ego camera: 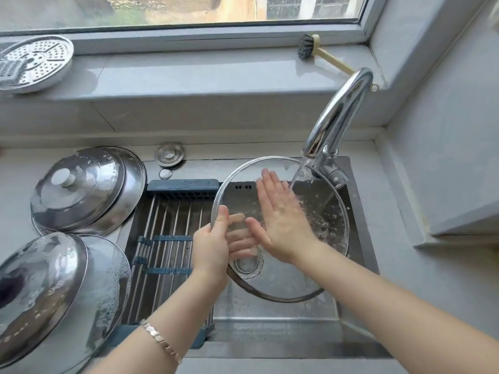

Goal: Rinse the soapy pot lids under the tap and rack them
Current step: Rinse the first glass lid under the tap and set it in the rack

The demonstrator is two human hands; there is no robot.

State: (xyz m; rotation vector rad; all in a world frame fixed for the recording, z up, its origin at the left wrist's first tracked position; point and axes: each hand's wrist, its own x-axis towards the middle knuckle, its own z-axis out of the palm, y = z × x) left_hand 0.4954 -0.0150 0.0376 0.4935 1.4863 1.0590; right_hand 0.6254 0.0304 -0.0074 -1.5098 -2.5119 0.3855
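Note:
A glass lid (328, 211) with a metal rim is held tilted over the sink, under the tap (337, 114), whose water runs onto its upper right part. My left hand (213, 247) grips the lid's left rim, thumb on top and fingers showing through the glass underneath. My right hand (280, 214) lies flat with straight fingers on the lid's upper face. Soap bubbles cling to the glass right of that hand. Two soapy steel lids (86, 190) (56, 290) lie on the counter at the left.
A roll-up drying rack (164, 238) with steel bars and blue ends spans the left half of the sink (356, 238). A perforated steamer plate (32, 63) and a dish brush (316, 49) lie on the windowsill. A wall corner stands close on the right.

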